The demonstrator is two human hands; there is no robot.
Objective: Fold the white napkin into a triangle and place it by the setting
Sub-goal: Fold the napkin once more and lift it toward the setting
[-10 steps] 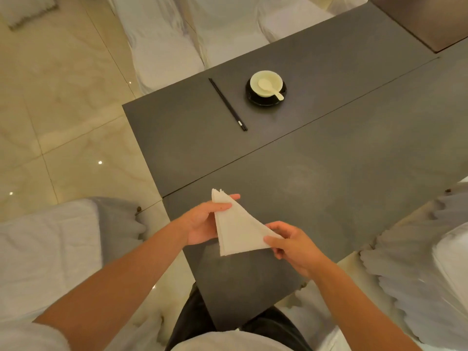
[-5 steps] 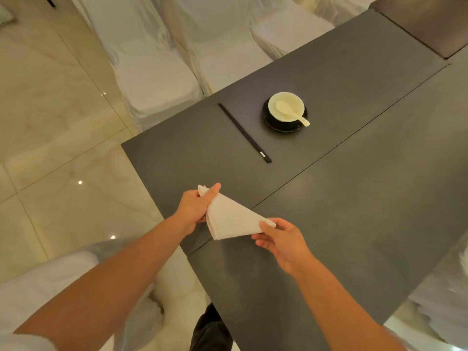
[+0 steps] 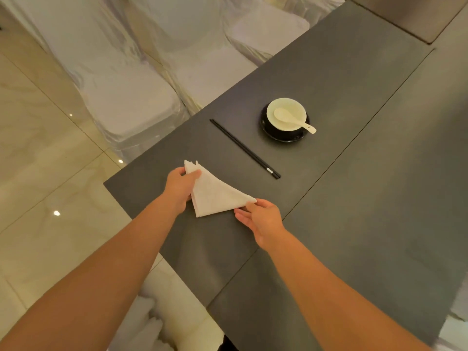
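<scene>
**A folded napkin held over a dark table**

The table (image 3: 354, 198) is dark grey, flat and not shiny. Thin lines run across it where its flat pieces meet. The floor (image 3: 38, 160) beside it is pale, shiny stone with little spots of light on it. Chairs with white cloth covers (image 3: 131, 97) stand along the far edge of the table. The cloth looks smooth and a bit wrinkly.

There is one white napkin (image 3: 215, 196). It is folded into a triangle with soft layers at its edges. It sits low over the near corner of the table, and I cannot tell if it touches the top.

There are two hands. The left hand (image 3: 181, 186) grips the far point of the napkin, thumb on top and fingers under. The right hand (image 3: 260, 216) pinches the near right point with its fingertips.

There is one pair of black chopsticks (image 3: 244, 148). They are long, thin and straight, and lie side by side just past the napkin. Beyond them is one round black saucer (image 3: 283, 135). One round, pale bowl (image 3: 286, 114) stands on the saucer. One pale spoon (image 3: 293, 120) lies in the bowl, with its handle sticking out over the rim. The bowl and spoon look smooth and hard.
</scene>
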